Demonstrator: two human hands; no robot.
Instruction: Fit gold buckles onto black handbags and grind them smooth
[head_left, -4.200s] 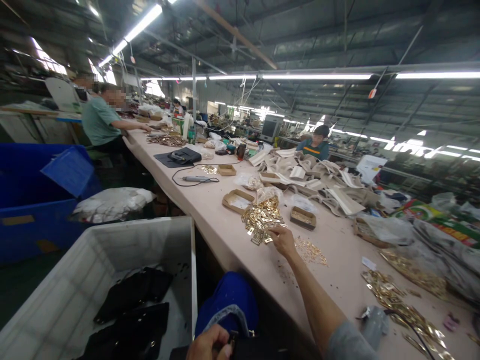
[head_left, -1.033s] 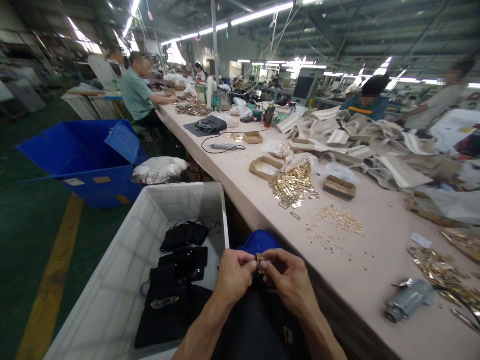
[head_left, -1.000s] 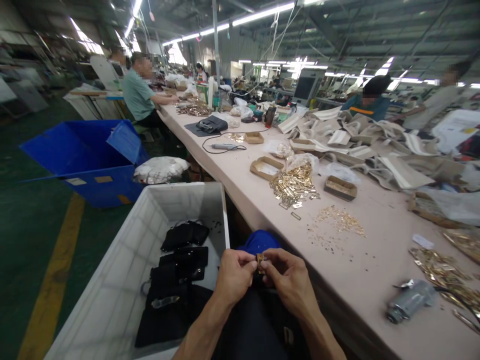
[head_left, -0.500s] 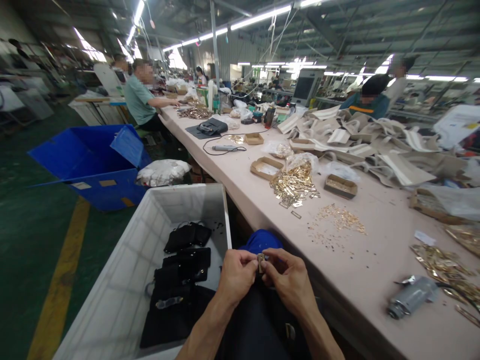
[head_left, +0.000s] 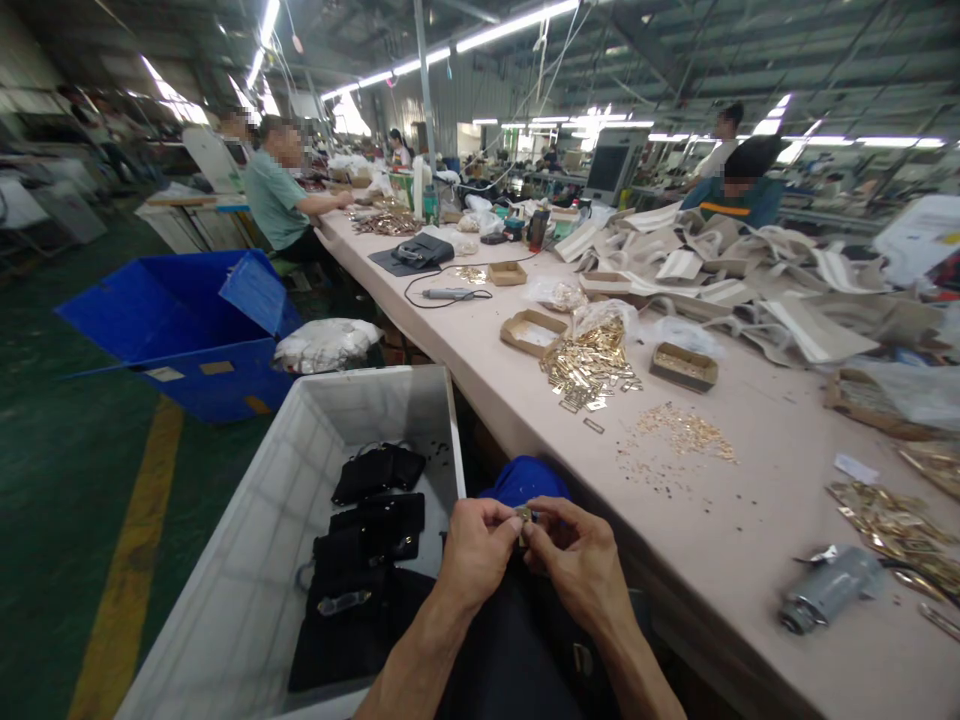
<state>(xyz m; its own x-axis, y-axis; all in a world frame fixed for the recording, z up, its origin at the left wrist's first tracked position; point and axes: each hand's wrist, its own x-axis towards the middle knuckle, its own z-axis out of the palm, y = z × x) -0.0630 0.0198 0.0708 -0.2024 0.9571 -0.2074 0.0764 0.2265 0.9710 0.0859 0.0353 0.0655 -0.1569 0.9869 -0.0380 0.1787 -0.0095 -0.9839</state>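
Head view, leftmost: a yellow stripe runs along the floor left of the white bin. Beyond the white bin, off to its left, sits a blue bin, and a white bundle lies just past the white bin's far end. I can see several black bag-like items lying inside the white bin. Just right of the white bin is the worker's left hand, thumb and forefinger pinching a small metal piece. Facing it, the right hand has its fingers closed on the same piece, largely hiding it from me. Dark material, its shape unclear, lies below both hands, right of the white bin. Farther right of the white bin, the table carries a cardboard tray, a heap of gold-coloured pieces and scattered smaller bits. Farthest right of the white bin lies a grey tool.
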